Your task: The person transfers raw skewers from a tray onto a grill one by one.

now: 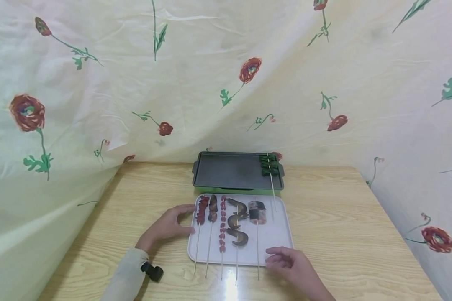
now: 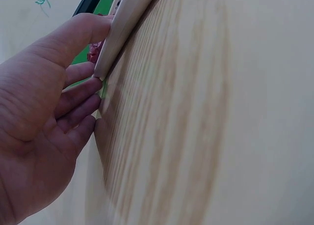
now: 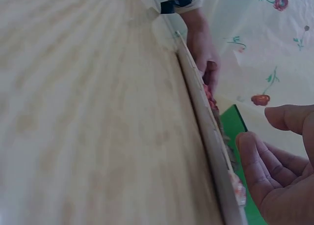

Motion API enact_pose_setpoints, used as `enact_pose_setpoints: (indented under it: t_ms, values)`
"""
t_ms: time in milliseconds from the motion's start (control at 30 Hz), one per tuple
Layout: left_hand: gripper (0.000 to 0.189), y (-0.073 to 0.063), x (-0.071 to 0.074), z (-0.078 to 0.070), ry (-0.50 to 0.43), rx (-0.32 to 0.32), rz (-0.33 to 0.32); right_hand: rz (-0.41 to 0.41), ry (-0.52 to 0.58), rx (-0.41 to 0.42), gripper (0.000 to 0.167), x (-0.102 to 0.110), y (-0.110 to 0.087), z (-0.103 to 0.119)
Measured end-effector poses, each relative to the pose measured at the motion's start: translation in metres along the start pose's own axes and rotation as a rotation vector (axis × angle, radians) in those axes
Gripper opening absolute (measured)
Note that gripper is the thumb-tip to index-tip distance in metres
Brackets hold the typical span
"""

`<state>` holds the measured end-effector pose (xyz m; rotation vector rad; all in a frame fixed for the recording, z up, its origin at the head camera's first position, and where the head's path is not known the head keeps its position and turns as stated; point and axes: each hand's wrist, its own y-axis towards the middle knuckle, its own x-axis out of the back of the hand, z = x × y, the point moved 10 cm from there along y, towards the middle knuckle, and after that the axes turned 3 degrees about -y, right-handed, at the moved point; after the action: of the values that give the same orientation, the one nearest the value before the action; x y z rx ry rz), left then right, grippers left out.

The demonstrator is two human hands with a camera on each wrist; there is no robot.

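My left hand [image 1: 169,225] is at the left rim of a white tray [image 1: 284,238], thumb and fingertips touching its edge, fingers fairly straight. On the tray several skewers lie side by side: red meat chunks [image 1: 202,209], a dark brown one [image 1: 213,204], small pink pieces [image 1: 222,225], shrimp [image 1: 239,238] and thick fish pieces [image 1: 258,213]. Their sticks point toward me past the tray's near rim. Over the tray's near right corner, my right hand [image 1: 290,265] has loosely bent fingers, with nothing between thumb and fingertips in the right wrist view.
Behind the tray stands a black griddle [image 1: 229,169] with a green base. A skewer of dark green vegetable pieces [image 1: 269,165] lies on its right end, its stick reaching over the tray. Wood-grain table [image 1: 331,209] lies around them, and a flowered cloth [image 1: 196,83] hangs behind.
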<state>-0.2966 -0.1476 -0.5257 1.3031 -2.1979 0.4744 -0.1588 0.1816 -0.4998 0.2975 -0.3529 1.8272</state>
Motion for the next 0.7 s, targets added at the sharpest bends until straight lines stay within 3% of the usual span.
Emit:
enact_pose_setpoints:
  t_ms: [233,700]
  values:
    - [0.076,0.000,-0.001,0.001,-0.007,-0.001,0.002,-0.006,-0.046,-0.157,0.041,-0.010,-0.003,-0.021]
    - [0.074,0.002,-0.001,0.003,0.002,0.028,-0.001,0.050,0.098,-0.205,0.043,-0.028,-0.002,-0.028]
